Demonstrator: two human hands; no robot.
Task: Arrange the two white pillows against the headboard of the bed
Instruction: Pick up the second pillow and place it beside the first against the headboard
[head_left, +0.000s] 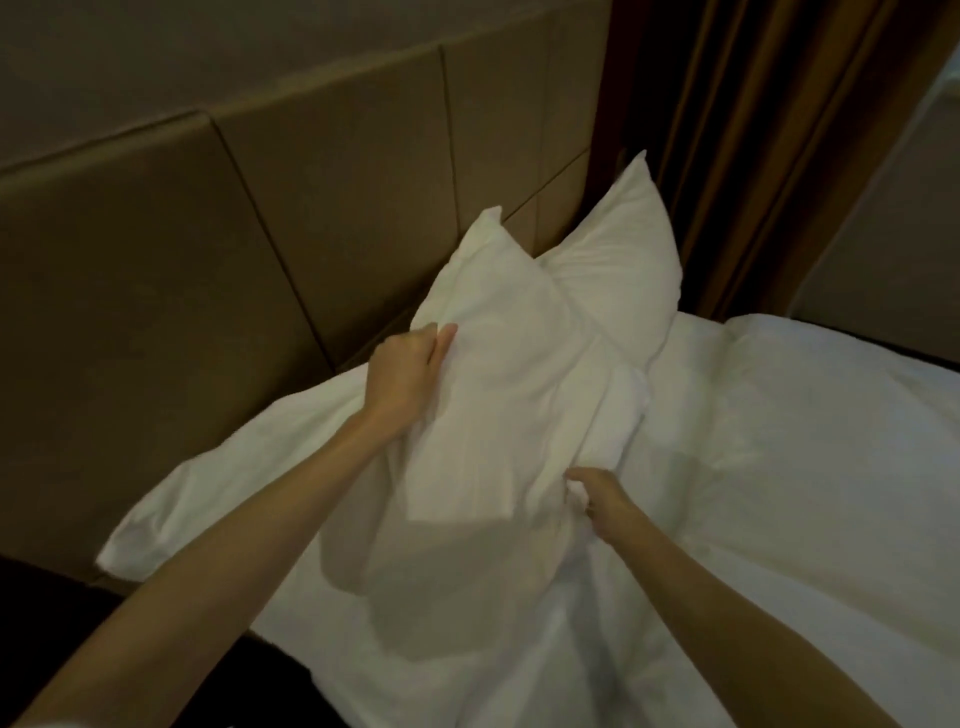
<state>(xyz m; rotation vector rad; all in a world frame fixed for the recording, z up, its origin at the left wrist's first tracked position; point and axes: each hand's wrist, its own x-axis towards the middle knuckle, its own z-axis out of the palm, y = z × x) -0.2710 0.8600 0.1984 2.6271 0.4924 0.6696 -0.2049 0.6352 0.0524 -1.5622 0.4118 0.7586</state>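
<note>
A padded tan headboard (218, 244) of square panels fills the far left of the dim room, running toward brown curtains (753, 130) at the far right. Below it, a bed (779, 467) covered in rumpled white bedding stretches from the near centre out to the right edge, with one corner of the white cover hanging off toward the near left.

Two white pillows sit at the head of the bed. The far pillow (623, 244) stands upright, its top corner pointing up, leaning at the far right end of the headboard just beside the curtains. The near pillow (509, 374) stands in front of it and slightly to the left, overlapping it, tilted with its upper corner touching or almost touching the headboard; its lower part hangs above the bedding and casts a shadow there.

A person's bare arms reach in from the near edge. The left hand (405, 374) grips the near pillow's left edge, fingers (441, 338) curled around the fabric. The right hand (597, 493) holds the pillow's lower right side, fingers bunched closed on a fold of the white case.
</note>
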